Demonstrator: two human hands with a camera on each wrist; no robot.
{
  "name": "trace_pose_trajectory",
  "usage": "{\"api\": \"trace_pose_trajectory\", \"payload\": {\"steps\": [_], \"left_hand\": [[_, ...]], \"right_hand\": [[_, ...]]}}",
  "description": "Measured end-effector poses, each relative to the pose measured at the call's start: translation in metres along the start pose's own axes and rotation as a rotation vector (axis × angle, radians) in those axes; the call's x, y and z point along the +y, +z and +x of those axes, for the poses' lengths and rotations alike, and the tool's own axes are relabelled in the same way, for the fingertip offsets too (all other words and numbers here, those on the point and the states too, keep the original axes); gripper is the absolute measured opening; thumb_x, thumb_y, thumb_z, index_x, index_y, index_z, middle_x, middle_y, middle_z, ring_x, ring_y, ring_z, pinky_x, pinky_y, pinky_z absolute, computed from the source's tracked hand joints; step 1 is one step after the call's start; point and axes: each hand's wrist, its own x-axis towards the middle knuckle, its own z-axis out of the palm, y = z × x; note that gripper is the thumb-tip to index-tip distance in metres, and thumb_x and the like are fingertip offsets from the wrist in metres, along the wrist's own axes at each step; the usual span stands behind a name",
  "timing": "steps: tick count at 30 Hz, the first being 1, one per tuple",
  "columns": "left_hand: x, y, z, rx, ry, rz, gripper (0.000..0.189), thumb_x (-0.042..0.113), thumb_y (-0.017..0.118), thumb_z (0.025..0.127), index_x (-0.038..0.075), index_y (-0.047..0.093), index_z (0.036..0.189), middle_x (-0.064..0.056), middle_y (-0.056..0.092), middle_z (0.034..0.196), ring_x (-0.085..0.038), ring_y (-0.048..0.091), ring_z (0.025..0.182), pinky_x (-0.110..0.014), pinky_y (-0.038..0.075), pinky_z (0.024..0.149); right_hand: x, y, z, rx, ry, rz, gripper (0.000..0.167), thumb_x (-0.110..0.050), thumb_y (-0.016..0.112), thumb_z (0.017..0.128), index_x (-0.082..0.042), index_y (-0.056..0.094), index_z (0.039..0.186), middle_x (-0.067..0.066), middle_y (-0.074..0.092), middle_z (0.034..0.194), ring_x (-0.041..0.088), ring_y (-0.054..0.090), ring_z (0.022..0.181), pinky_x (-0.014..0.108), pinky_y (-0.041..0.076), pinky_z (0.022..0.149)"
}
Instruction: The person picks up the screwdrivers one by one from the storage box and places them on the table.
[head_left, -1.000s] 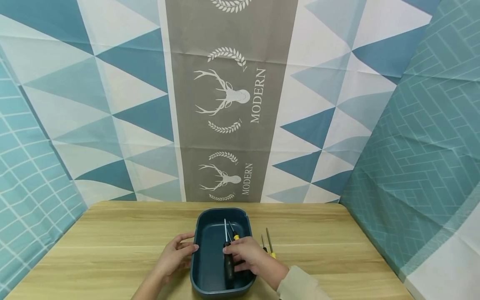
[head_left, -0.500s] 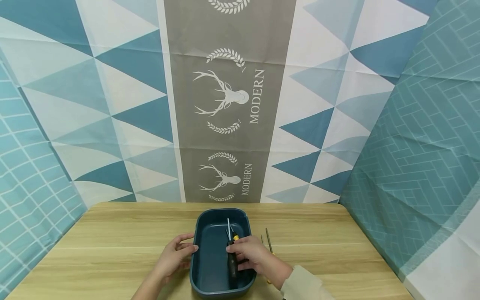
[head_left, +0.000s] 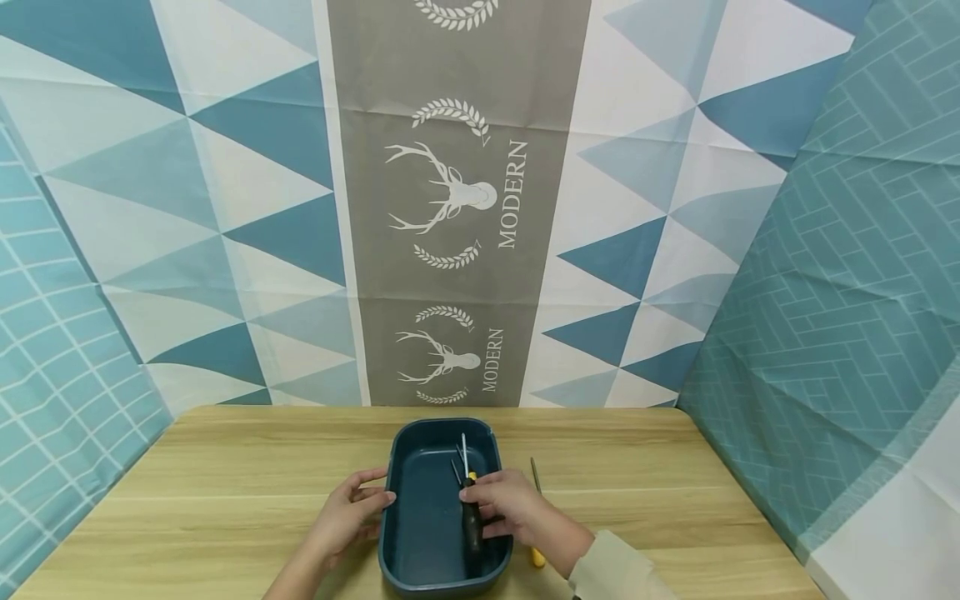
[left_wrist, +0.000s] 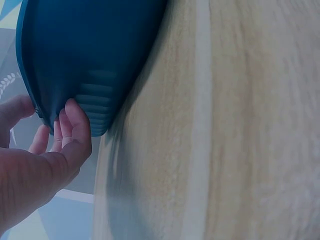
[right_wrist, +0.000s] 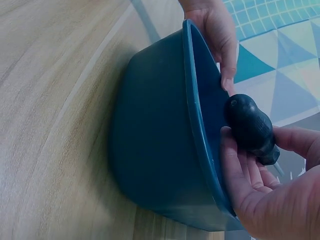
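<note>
A patterned cloth (head_left: 457,275) covered the wall at the back, with blue and white triangles and a grey band on which deer heads and the word MODERN were printed. In front of it there was a wooden table (head_left: 262,500) of light colour.

On this table stood a deep blue bin (head_left: 423,525), upright, with rounded corners, its long side running away from the person. The left hand (head_left: 348,508) held the bin by its left wall: the thumb lay at the rim, and the fingers bent against the outer side. The right hand (head_left: 512,507), coming from a pale sleeve (head_left: 618,568), was over the right part of the bin and gripped a black-handled screwdriver (head_left: 472,518) between thumb and fingers. The handle was above the bin's floor, and the metal shaft pointed to the far end.

Outside, just beside the bin on the right, a yellow handle (head_left: 538,557) lay on the table, partly under the right wrist; a metal shaft (head_left: 535,473) showed beyond the hand, perhaps belonging to the same tool. Inside the bin, near the right fingertips, one could see a small yellow part (head_left: 472,477) and a thin dark shaft (head_left: 455,472).
</note>
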Motion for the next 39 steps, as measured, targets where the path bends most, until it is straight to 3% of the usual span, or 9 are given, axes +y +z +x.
{"api": "trace_pose_trajectory", "payload": {"steps": [10,21,39], "left_hand": [[-0.002,0.0,0.003,-0.002,0.003,0.007,0.052,0.018,0.061,0.089,0.0,0.041,0.134,-0.023,0.056,0.118,-0.02,0.062,0.088,-0.038,0.054,0.068],[-0.001,0.0,0.002,0.001,-0.003,0.005,0.051,0.018,0.061,0.089,0.001,0.042,0.134,-0.022,0.056,0.118,-0.02,0.062,0.088,-0.038,0.054,0.068],[-0.003,0.0,0.003,-0.006,0.005,0.003,0.053,0.018,0.061,0.089,0.0,0.041,0.135,-0.024,0.055,0.12,-0.02,0.062,0.089,-0.04,0.055,0.069]], "right_hand": [[-0.003,-0.005,-0.004,0.006,0.0,0.008,0.034,-0.016,0.067,0.083,0.004,0.057,0.109,0.004,0.065,0.08,0.014,0.059,0.07,0.042,0.057,0.071],[-0.003,-0.013,-0.004,0.008,-0.006,-0.02,0.04,-0.018,0.066,0.084,0.006,0.056,0.114,0.011,0.065,0.093,0.018,0.06,0.078,0.04,0.057,0.073],[-0.009,-0.023,-0.01,0.01,0.004,0.001,0.047,-0.018,0.065,0.085,0.011,0.051,0.119,0.015,0.063,0.099,0.019,0.061,0.081,0.042,0.057,0.075]]}}
